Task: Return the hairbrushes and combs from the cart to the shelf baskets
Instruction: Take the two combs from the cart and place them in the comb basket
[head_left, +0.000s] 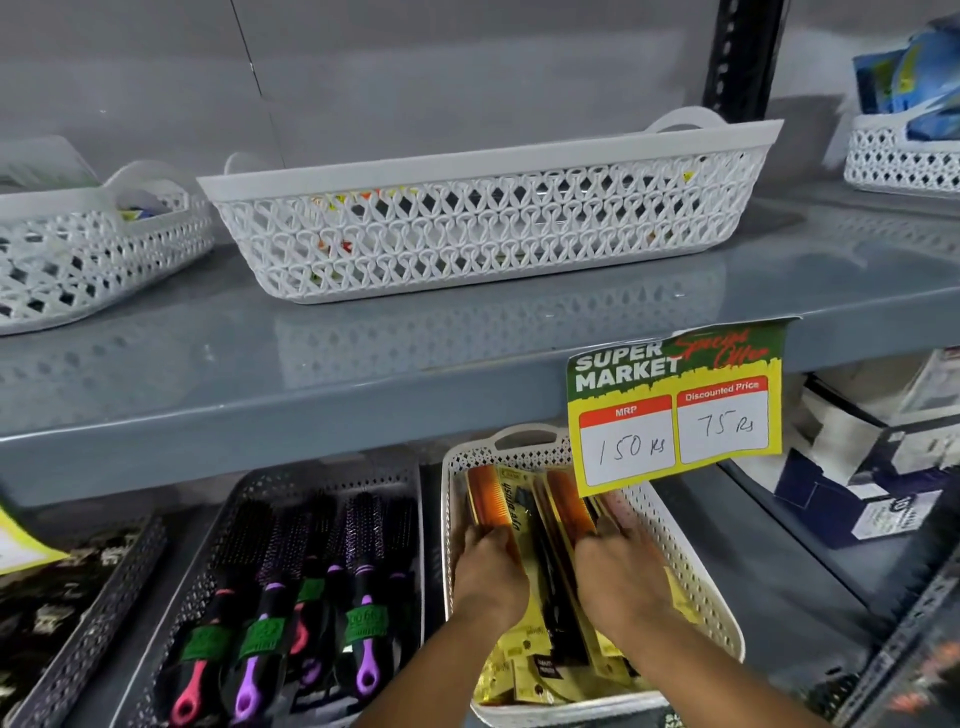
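Currently on lower shelf: white basket (696, 587) of packaged combs (524, 525). Left hand (491, 571) and right hand (618, 566) both inside it, palms down on the packs, fingers curled; grip cannot be told. Beside it, dark basket (249, 519) holding hairbrushes (311, 587). Price sign (675, 410) hangs from upper shelf (363, 343).

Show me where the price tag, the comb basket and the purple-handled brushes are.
Price tag (675, 415): head view, on its yellow card between the two price boxes.
Comb basket (670, 545): head view, on its white right wall.
Purple-handled brushes (248, 696): head view, on one purple handle, in the dark basket.
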